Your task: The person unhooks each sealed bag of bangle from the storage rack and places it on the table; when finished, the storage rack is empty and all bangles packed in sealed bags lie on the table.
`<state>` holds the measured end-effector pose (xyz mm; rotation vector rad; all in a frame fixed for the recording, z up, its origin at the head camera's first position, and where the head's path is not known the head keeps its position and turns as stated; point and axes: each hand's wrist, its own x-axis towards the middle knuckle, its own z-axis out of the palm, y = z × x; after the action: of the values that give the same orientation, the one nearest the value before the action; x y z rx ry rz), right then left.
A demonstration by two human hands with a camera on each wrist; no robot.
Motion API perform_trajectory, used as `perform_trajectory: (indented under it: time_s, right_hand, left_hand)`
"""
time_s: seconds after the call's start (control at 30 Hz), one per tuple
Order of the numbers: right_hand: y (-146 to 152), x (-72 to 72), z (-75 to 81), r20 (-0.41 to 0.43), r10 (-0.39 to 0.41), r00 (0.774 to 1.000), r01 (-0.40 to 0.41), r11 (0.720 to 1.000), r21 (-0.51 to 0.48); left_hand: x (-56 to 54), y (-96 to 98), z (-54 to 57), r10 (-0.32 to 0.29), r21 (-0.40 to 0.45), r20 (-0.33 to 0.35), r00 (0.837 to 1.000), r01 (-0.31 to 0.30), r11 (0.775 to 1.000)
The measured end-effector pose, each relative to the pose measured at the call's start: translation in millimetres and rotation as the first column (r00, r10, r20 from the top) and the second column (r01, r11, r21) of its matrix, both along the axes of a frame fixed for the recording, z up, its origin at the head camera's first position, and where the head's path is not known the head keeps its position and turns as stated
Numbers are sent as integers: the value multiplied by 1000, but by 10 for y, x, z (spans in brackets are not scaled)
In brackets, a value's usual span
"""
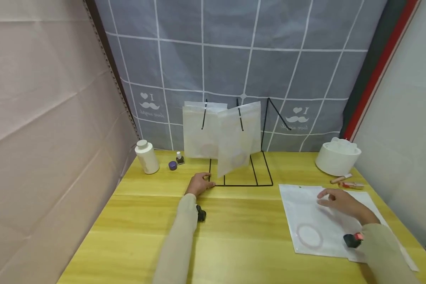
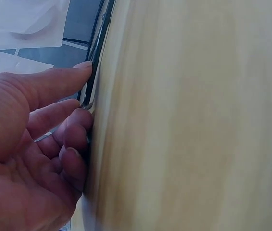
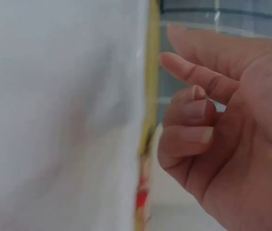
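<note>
A black wire rack [image 1: 241,184] stands at the back of the yellow table [image 1: 241,232], with two translucent bags [image 1: 238,136] hanging from its hooks. My left hand [image 1: 205,184] is at the rack's front left corner; in the left wrist view my left hand [image 2: 80,91] has thumb and curled fingers on the base wire [image 2: 95,72]. A flat white bag [image 1: 316,221] with a faint pink ring inside lies at the right. My right hand [image 1: 323,199] hovers over its top part, fingers loosely curled and holding nothing; the right wrist view shows my right hand [image 3: 174,62] beside the bag [image 3: 54,120].
A white bottle [image 1: 146,157], a purple cap [image 1: 172,165] and a small dark bottle [image 1: 179,158] stand at the back left. A round white container [image 1: 338,157] and two lipstick-like tubes [image 1: 346,181] lie at the back right. Curtains close in the back and both sides.
</note>
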<state>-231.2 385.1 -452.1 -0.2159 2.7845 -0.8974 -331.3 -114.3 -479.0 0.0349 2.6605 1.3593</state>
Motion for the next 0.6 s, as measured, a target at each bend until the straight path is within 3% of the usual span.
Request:
perform_trajectory:
  time_s: [0.1,0.2,0.33,0.47,0.6]
  right_hand:
    - [-270,-95,155,-77,24,997,-27,999,-37]
    - [-651,-322,261,-141,73,987,-94,984,-151]
    - [-1130,-618,284,-216,104,971,-158,955,-252]
    - [-1498,-915,310,-255,119,960,-194,936,-293]
    - [-1730,-1143,404,-288,103,952,-217,891,-398]
  left_hand:
    - [16,24,-22,7,0,-1,1000,-7,1000]
    - [18,-12,-2,11,6,-2,1000,-11,1000]
    - [42,-13,-27,12,3,4,1000,-12,1000]
    - [47,1,-49,15,9,5,1000,-16,1000]
    - [26,19,-42,14,12,-6,1000,-14,1000]
